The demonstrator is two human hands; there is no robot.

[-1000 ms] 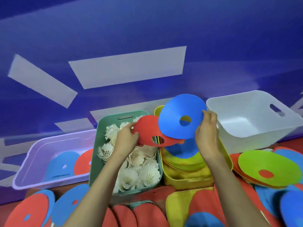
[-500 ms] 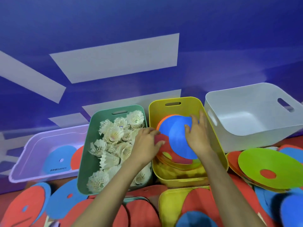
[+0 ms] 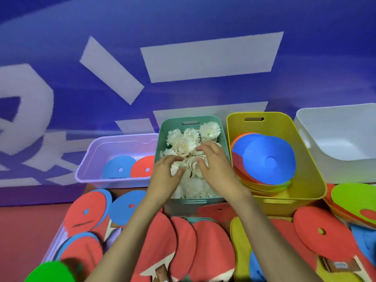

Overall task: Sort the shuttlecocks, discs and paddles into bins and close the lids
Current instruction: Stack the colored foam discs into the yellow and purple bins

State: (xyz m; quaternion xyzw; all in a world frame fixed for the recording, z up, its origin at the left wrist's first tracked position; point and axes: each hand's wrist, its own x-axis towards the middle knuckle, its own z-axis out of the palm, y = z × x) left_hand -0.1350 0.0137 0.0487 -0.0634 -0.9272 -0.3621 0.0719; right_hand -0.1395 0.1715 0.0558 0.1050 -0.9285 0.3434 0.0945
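Both hands were down in the teal bin point(image 3: 203, 202), the left hand point(image 3: 165, 178) and right hand point(image 3: 216, 166) side by side on top of the shuttlecocks point(image 3: 188, 139), which filled that bin nearly to the rim. Their fingers were loosely curved and a little spread over the feathers. Whether either pinched a shuttlecock we could not tell, because the white pile swallowed the fingertips. We judged the step was settling the pile so a lid would sit flat. It wanted light, even pressure, since feathers crush easily, and nothing poking above the rim. Discs lay stacked in the yellow bin point(image 3: 313, 180) just beside, a blue disc point(image 3: 268, 159) on top. Red paddles point(image 3: 211, 251) lay nearer us, unsorted.
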